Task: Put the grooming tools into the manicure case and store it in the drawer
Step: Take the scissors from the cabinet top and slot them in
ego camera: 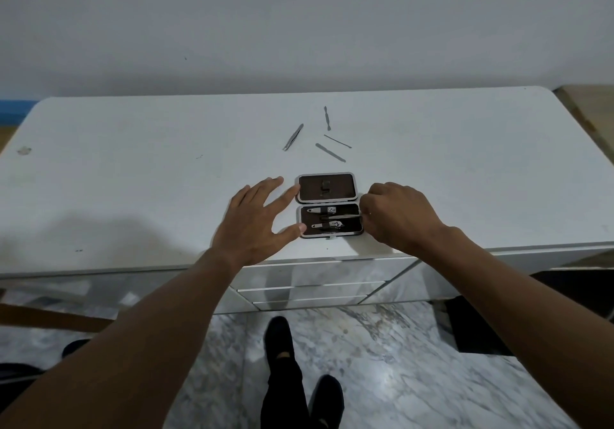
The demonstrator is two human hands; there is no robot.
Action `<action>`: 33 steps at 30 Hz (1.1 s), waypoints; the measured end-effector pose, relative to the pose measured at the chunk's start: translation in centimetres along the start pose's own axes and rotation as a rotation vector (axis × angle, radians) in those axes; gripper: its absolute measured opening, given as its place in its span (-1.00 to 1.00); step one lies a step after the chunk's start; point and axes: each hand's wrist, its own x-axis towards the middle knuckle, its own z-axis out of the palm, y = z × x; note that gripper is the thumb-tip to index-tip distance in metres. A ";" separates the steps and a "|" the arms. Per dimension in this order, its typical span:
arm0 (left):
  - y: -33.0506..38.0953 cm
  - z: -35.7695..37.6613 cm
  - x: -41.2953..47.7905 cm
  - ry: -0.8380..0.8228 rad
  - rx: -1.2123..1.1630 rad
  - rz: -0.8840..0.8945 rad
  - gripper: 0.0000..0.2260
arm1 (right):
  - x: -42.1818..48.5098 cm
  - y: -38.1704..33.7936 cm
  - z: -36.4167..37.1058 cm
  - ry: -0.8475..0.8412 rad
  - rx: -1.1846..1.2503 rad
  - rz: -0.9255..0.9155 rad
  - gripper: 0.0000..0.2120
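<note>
Head view: we look down on a white bench [133, 163] set against a pale wall [299, 23].

1. Case. We find the case [327, 200] lying open and flat near the front edge of the bench, between the two grips. The lid [342, 184] lies on the far side and the base [305, 217] on the near side.

2. Stowed tools. We count two clippers in the base, the upper clipper [320, 210] and the lower clipper [327, 226], both lying crosswise. A slim tool [344, 216] lies between them, its right end reaching the right rim of the base.

3. Loose tools. We count four tools on the bench beyond the lid, clear of the case: tweezers [293, 137] on the left, a spatula [326, 118] farthest back, a thin pick [337, 141], and a pusher [330, 152] nearest the lid. None touches another.

4. Left grip [255, 226]. We see it wide, fingers straight and spread. The index fingertip touches the left edge of the lid; the thumb tip touches the left edge of the base.

5. Right grip [397, 216]. We see it narrow, fingers curled at the right rim of the base and closed on the right end of the slim tool.

6. Drawers [309, 290]. We see stacked white fronts under the bench edge, all closed.

7. Floor [382, 345]. We note grey marble tile and a dark shoe [279, 335].
</note>
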 end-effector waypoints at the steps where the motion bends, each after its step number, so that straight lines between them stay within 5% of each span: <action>1: 0.0 0.0 0.0 -0.001 -0.001 -0.002 -0.34 | 0.1 -0.1 0.0 0.005 0.004 0.000 -0.83; 33: 0.1 -0.3 0.0 -0.005 -0.006 -0.006 -0.33 | 1.0 -1.5 1.1 0.043 0.201 0.003 -0.84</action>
